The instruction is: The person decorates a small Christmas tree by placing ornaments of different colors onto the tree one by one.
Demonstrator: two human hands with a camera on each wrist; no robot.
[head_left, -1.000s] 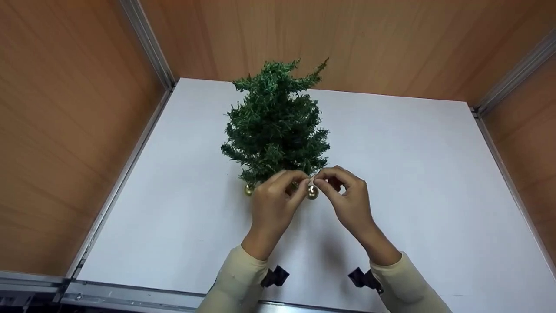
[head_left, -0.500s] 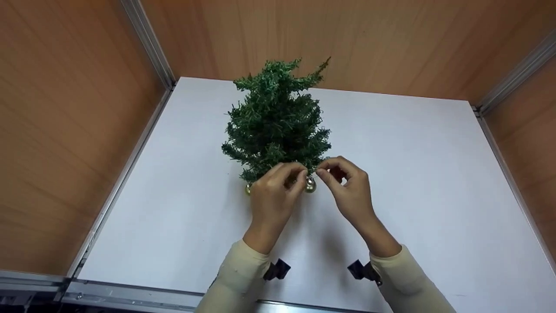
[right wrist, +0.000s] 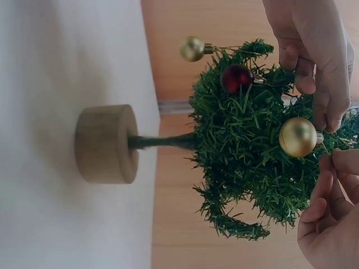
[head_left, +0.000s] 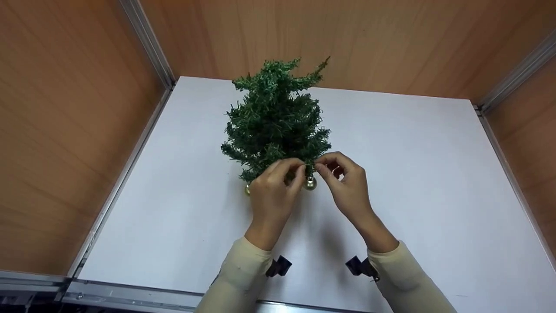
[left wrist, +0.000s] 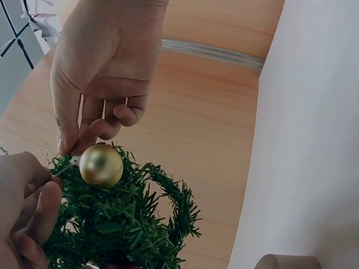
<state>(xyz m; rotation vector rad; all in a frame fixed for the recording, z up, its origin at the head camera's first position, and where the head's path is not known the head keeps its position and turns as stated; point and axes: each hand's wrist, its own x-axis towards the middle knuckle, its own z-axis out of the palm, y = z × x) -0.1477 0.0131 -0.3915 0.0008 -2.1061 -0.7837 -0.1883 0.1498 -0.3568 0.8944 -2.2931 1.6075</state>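
A gold Christmas ball [head_left: 310, 183] hangs at the front right lower branches of a small artificial Christmas tree [head_left: 278, 121]. Its thin gold string [left wrist: 66, 169] runs to the fingertips of both hands. My left hand [head_left: 273, 191] pinches the string on the ball's left with thumb and forefinger. From the other side my right hand [head_left: 349, 187] does likewise, its tips right at the branch end. In the right wrist view a dark red ball [right wrist: 235, 78] and another gold ball [right wrist: 192, 49] hang lower on the tree.
The tree stands on a round wooden base [right wrist: 104, 143] on the white tabletop [head_left: 412, 182]. Wood-grain panels [head_left: 369, 48] rise at the back and both sides. A metal rail [head_left: 139, 300] runs along the front edge.
Both hands have moved forward, bringing the gold ball from in front of the tree up against the branch tip. The tree has stayed nearly still.
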